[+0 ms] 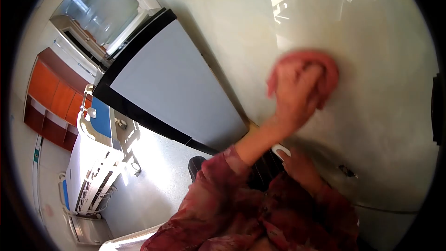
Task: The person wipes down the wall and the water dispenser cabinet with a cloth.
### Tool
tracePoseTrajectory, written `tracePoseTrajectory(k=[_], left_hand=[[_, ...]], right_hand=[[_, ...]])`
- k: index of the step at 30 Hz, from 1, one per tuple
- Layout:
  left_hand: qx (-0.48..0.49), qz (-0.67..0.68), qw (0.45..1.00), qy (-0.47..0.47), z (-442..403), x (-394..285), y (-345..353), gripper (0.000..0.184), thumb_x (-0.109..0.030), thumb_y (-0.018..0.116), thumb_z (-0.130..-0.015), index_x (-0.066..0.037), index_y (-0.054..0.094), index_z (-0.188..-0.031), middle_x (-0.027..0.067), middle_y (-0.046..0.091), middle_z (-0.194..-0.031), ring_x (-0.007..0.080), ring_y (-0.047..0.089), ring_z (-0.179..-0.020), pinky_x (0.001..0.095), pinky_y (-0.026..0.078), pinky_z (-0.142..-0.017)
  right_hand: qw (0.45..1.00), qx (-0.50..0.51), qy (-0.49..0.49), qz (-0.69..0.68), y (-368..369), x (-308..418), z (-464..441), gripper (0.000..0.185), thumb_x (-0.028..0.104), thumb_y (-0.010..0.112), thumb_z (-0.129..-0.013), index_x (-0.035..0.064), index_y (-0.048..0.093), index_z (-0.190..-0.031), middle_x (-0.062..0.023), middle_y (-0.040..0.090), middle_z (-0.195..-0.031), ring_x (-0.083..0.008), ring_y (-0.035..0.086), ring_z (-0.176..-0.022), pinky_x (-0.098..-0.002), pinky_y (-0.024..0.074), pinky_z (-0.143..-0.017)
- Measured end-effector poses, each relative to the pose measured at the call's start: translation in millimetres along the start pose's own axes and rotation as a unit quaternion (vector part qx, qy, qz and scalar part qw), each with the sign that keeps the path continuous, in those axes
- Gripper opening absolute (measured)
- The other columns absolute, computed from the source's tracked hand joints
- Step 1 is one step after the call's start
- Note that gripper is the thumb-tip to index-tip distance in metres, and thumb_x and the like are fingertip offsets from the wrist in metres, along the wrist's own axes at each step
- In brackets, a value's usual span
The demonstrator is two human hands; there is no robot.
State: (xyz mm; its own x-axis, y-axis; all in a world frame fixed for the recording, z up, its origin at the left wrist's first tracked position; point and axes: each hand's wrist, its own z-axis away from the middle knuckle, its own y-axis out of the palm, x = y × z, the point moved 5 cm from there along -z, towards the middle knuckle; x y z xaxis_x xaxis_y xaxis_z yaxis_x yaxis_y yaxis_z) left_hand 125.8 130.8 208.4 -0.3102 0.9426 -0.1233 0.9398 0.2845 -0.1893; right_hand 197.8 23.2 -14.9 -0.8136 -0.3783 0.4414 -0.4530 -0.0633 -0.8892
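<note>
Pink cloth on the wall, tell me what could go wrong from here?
The pink cloth is bunched under the left hand, so it could slip if the grip loosens against the glossy wall. The left sleeve appears near the water cooler; a bump might rock the big bottle on top.
</note>
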Motion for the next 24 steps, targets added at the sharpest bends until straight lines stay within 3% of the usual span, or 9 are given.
tracePoseTrajectory(k=[6, 9, 11, 13, 14, 15, 18, 22, 24], left_hand=[[-0.038, 0.02, 0.979, -0.201, -62.1, 96.4, -43.9, 0.073, -0.034, 0.066, -0.097, -0.003, 0.034, -0.155, 0.0309, 0.016, -0.163, 0.0472, 0.017, -0.15, 0.0503, 0.018, -0.121], [0.006, -0.036, 0.974, -0.222, -6.0, 103.6, -29.9, 0.075, -0.032, 0.057, -0.101, 0.002, 0.023, -0.158, 0.0317, 0.008, -0.165, 0.0473, 0.006, -0.154, 0.0513, 0.009, -0.124], [0.064, -0.041, 0.984, -0.161, 42.3, 79.1, -9.9, 0.068, -0.018, 0.063, -0.095, 0.003, 0.033, -0.153, 0.0329, 0.006, -0.165, 0.0541, 0.004, -0.152, 0.0556, 0.007, -0.124], [0.131, -0.028, 0.99, -0.051, 64.7, 39.6, 12.9, 0.056, -0.004, 0.073, -0.075, -0.001, 0.058, -0.129, 0.0342, 0.028, -0.156, 0.0614, 0.029, -0.14, 0.0587, 0.028, -0.118], [0.162, 0.033, 0.986, -0.026, 44.5, 13.0, 11.7, 0.05, -0.002, 0.073, -0.07, -0.007, 0.064, -0.119, 0.0283, 0.046, -0.138, 0.0507, 0.053, -0.115, 0.0575, 0.042, -0.102], [0.135, 0.042, 0.988, 0.066, 28.6, -1.7, 12.8, 0.052, -0.003, 0.075, -0.066, -0.012, 0.066, -0.117, 0.0245, 0.049, -0.138, 0.0453, 0.058, -0.105, 0.0554, 0.046, -0.09], [0.045, 0.037, 0.987, 0.148, -32.0, -9.9, 6.6, 0.054, -0.005, 0.076, -0.066, -0.013, 0.066, -0.119, 0.0245, 0.049, -0.138, 0.045, 0.056, -0.109, 0.0547, 0.046, -0.092], [0.025, -0.029, 0.997, 0.07, -104.3, 32.9, -23.0, 0.063, -0.004, 0.071, -0.076, -0.009, 0.057, -0.137, 0.0286, 0.039, -0.152, 0.0527, 0.042, -0.136, 0.0572, 0.039, -0.109], [-0.047, -0.086, 0.992, 0.083, -128.8, 73.5, -43.2, 0.063, 0.0, 0.066, -0.082, -0.006, 0.051, -0.143, 0.0276, 0.038, -0.155, 0.048, 0.041, -0.141, 0.0513, 0.039, -0.112]], right_hand=[[0.998, 0.055, 0.021, 0.009, 2.7, 0.1, -3.0, 0.045, 0.02, 0.063, -0.091, 0.0161, 0.055, -0.135, -0.0203, 0.057, -0.103, -0.0411, 0.062, -0.083, -0.0516, 0.0532, -0.073], [0.996, 0.083, 0.029, 0.013, 0.4, 3.7, -5.1, 0.046, 0.02, 0.062, -0.092, 0.0166, 0.054, -0.137, -0.0208, 0.058, -0.104, -0.0415, 0.063, -0.083, -0.0523, 0.0533, -0.074], [0.996, 0.084, 0.031, 0.03, 2.8, 3.3, -4.7, 0.048, 0.021, 0.062, -0.092, 0.0167, 0.053, -0.139, -0.0217, 0.058, -0.105, -0.042, 0.063, -0.084, -0.0527, 0.0533, -0.074], [0.995, 0.084, 0.021, 0.038, 9.6, 0.9, -4.6, 0.048, 0.021, 0.062, -0.092, 0.0167, 0.053, -0.139, -0.0221, 0.058, -0.105, -0.0422, 0.063, -0.085, -0.0529, 0.0532, -0.074], [0.995, 0.089, 0.024, 0.041, 9.3, 0.4, -6.3, 0.048, 0.02, 0.061, -0.092, 0.0166, 0.052, -0.14, -0.0225, 0.058, -0.105, -0.0424, 0.063, -0.085, -0.0531, 0.0532, -0.074], [0.991, 0.121, 0.046, 0.037, 3.2, 5.0, -8.8, 0.047, 0.02, 0.06, -0.092, 0.0166, 0.053, -0.139, -0.0222, 0.059, -0.104, -0.0424, 0.064, -0.087, -0.0533, 0.0536, -0.075], [0.993, 0.085, 0.018, 0.08, 5.2, 6.1, -5.4, 0.047, 0.021, 0.06, -0.092, 0.0166, 0.053, -0.138, -0.0217, 0.059, -0.102, -0.0427, 0.065, -0.085, -0.0531, 0.0547, -0.073], [0.991, 0.107, 0.04, 0.074, 3.1, 7.9, -8.0, 0.048, 0.02, 0.062, -0.091, 0.0167, 0.054, -0.137, -0.0213, 0.059, -0.1, -0.0427, 0.066, -0.079, -0.0524, 0.0559, -0.069], [0.994, 0.078, 0.029, 0.065, 3.9, 5.2, -5.6, 0.048, 0.027, 0.069, -0.09, 0.0193, 0.056, -0.136, -0.019, 0.058, -0.099, -0.0396, 0.066, -0.074, -0.0486, 0.0562, -0.067]])
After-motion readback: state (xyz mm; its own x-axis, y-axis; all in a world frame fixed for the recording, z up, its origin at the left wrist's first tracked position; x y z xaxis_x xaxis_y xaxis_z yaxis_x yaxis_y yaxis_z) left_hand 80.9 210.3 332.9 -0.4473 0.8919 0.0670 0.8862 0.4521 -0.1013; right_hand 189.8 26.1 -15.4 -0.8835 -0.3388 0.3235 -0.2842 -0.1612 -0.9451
